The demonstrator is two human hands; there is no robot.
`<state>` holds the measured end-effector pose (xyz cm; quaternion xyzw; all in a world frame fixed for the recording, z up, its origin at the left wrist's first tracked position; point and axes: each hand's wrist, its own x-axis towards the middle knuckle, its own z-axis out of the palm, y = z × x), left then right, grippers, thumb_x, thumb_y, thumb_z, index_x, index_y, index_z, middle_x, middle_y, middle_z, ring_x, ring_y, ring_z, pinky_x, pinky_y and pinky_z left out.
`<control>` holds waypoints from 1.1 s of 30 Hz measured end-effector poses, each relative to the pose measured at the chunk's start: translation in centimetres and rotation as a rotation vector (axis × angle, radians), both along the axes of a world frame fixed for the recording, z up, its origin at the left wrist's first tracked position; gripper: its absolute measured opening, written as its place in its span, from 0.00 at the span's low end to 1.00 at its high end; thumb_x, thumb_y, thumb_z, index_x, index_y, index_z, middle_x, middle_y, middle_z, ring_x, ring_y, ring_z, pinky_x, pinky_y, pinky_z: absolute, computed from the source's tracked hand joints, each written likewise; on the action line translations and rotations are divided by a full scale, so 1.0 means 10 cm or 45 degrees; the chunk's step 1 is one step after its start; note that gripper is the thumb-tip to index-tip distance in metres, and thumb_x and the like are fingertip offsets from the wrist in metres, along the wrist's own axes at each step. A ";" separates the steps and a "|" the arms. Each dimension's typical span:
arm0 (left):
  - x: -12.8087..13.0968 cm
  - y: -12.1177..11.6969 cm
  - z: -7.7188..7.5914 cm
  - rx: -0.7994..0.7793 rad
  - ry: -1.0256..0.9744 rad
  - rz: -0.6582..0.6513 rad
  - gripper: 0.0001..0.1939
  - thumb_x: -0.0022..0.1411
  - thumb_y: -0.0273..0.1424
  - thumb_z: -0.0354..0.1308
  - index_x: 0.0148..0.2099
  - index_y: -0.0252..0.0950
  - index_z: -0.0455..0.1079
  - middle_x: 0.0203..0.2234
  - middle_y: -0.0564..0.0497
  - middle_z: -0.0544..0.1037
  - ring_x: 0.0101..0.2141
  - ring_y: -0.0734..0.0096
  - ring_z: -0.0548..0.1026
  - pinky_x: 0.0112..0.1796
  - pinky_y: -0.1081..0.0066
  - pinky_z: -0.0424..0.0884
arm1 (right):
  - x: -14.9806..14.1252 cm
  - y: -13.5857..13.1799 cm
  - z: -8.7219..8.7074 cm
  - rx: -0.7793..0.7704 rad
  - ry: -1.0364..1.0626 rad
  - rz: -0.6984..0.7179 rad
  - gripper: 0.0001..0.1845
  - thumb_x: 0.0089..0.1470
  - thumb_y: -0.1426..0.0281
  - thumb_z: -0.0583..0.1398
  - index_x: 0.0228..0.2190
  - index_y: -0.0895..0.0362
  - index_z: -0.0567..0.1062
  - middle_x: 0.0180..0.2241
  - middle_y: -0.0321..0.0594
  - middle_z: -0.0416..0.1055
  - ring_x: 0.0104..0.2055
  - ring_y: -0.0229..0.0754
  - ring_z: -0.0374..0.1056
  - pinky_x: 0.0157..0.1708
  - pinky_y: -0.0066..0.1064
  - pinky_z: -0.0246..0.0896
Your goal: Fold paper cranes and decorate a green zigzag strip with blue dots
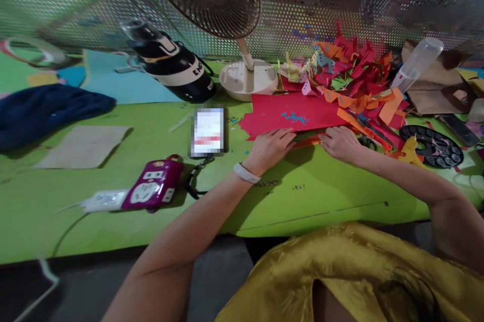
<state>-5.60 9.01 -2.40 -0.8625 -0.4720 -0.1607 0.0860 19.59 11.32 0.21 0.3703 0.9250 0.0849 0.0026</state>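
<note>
A narrow orange paper strip (pixel 308 141) stretches between my two hands at the near edge of a red paper sheet (pixel 313 108). My left hand (pixel 273 146), with a pale band on its wrist, has its fingers closed at the strip's left end; the thumb side is partly hidden. At the other end my right hand (pixel 339 144) pinches the strip between thumb and fingers. Small blue bits (pixel 295 118) lie scattered on the red sheet. Beyond it rises a heap of folded red, orange and yellow paper pieces (pixel 355 67), several with blue dots.
A fan (pixel 247 77) and a dark bottle (pixel 181 70) stand at the back. Left of my hands lie a phone (pixel 208 130) and a purple power adapter (pixel 155 183). A black round palette (pixel 434 146), yellow scissors-like piece (pixel 412 150) and clear bottle (pixel 419 62) are on the right.
</note>
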 end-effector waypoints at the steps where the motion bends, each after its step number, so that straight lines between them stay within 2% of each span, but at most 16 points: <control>1: 0.00 0.00 0.00 0.012 -0.006 0.016 0.15 0.72 0.34 0.50 0.51 0.35 0.75 0.49 0.44 0.81 0.40 0.58 0.81 0.36 0.64 0.75 | 0.01 0.01 -0.01 0.021 0.010 0.031 0.20 0.67 0.67 0.49 0.52 0.60 0.75 0.36 0.49 0.74 0.38 0.45 0.65 0.36 0.36 0.48; 5: 0.01 0.01 -0.02 0.040 -0.052 0.072 0.17 0.73 0.35 0.48 0.53 0.35 0.74 0.47 0.43 0.82 0.40 0.59 0.81 0.32 0.66 0.74 | -0.01 0.05 -0.06 0.085 0.046 0.096 0.20 0.67 0.69 0.50 0.52 0.62 0.75 0.37 0.49 0.74 0.38 0.45 0.64 0.36 0.36 0.48; 11: 0.00 0.03 -0.04 0.032 -0.142 0.083 0.17 0.73 0.36 0.48 0.49 0.37 0.76 0.43 0.44 0.83 0.37 0.62 0.81 0.31 0.68 0.72 | -0.05 0.14 -0.09 0.116 0.002 0.051 0.17 0.66 0.73 0.50 0.40 0.60 0.79 0.35 0.47 0.74 0.36 0.43 0.64 0.34 0.36 0.47; 18: -0.01 0.04 -0.07 0.027 -0.116 0.087 0.16 0.73 0.35 0.48 0.50 0.37 0.76 0.43 0.45 0.83 0.35 0.64 0.81 0.29 0.69 0.71 | -0.13 0.16 -0.12 0.189 0.028 0.070 0.17 0.66 0.77 0.47 0.45 0.60 0.74 0.37 0.47 0.72 0.38 0.44 0.63 0.33 0.35 0.48; 21: -0.01 0.04 -0.06 0.039 -0.114 0.073 0.17 0.73 0.36 0.48 0.50 0.37 0.76 0.43 0.44 0.83 0.36 0.64 0.81 0.30 0.70 0.71 | -0.21 0.17 -0.12 0.146 0.003 0.052 0.16 0.66 0.77 0.48 0.47 0.59 0.73 0.40 0.48 0.72 0.40 0.44 0.63 0.32 0.34 0.48; 24: 0.00 0.03 -0.05 0.009 -0.084 0.090 0.17 0.73 0.36 0.47 0.51 0.37 0.75 0.43 0.44 0.83 0.35 0.63 0.81 0.30 0.69 0.71 | -0.28 0.20 -0.11 0.078 -0.054 0.031 0.15 0.65 0.76 0.50 0.45 0.59 0.74 0.40 0.49 0.72 0.40 0.45 0.64 0.32 0.34 0.49; 28: 0.00 0.00 -0.01 -0.074 -0.047 0.111 0.16 0.71 0.38 0.52 0.54 0.37 0.74 0.46 0.42 0.81 0.38 0.59 0.81 0.33 0.66 0.73 | -0.35 0.25 -0.06 0.039 -0.079 0.082 0.14 0.64 0.78 0.51 0.39 0.60 0.77 0.39 0.50 0.73 0.42 0.47 0.64 0.34 0.35 0.51; 33: 0.01 -0.01 0.04 -0.134 -0.034 0.091 0.19 0.66 0.41 0.58 0.55 0.36 0.73 0.50 0.40 0.79 0.42 0.54 0.80 0.41 0.60 0.74 | -0.36 0.31 -0.03 0.048 -0.048 0.095 0.15 0.63 0.79 0.51 0.38 0.60 0.78 0.37 0.48 0.74 0.41 0.46 0.64 0.33 0.35 0.51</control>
